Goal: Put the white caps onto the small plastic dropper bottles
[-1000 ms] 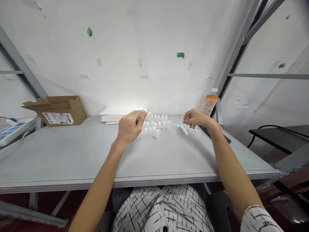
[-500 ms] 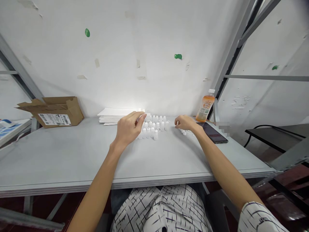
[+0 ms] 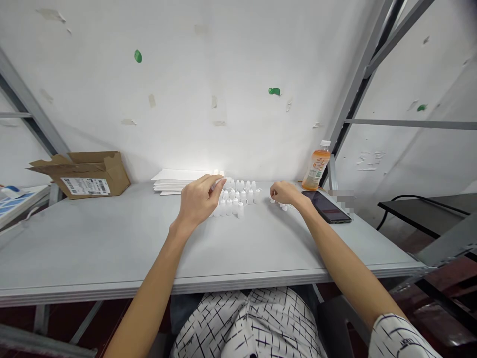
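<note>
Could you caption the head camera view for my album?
Left hand beside small white bottles, right hand at small white pieces, on a grey table.

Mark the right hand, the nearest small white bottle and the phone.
Right hand [image 3: 286, 193]: head view, back of hand.
Nearest small white bottle [image 3: 240, 212]: head view, body.
Phone [image 3: 328, 207]: head view, screen.

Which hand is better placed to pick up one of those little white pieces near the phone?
Probably the right hand: it is at the small white pieces; the left hand is farther off, beside the white bottles.
</note>
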